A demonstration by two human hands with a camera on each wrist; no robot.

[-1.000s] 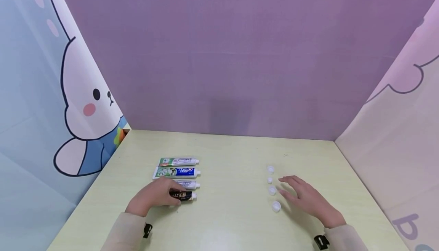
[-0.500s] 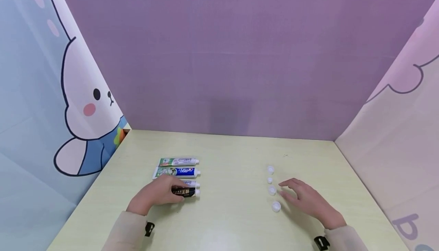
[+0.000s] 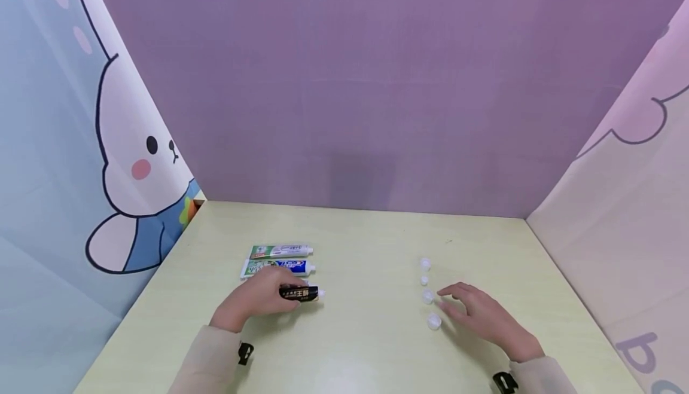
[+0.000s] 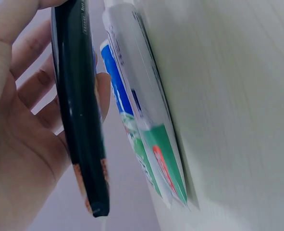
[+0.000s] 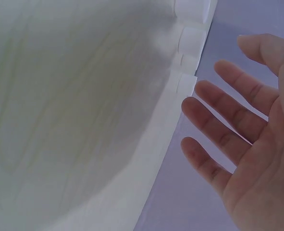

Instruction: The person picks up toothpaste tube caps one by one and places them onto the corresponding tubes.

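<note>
The left hand (image 3: 258, 293) grips a black toothpaste tube (image 3: 301, 294) between thumb and fingers, lifted off the pale surface (image 3: 366, 346), its white nozzle pointing right. Beyond it lie a blue-and-green toothpaste tube (image 3: 293, 267) and, farther back, a green-and-white toothpaste tube (image 3: 280, 252). The right hand (image 3: 479, 316) holds nothing, fingers loosely extended just beside a row of four white caps (image 3: 427, 297).
</note>
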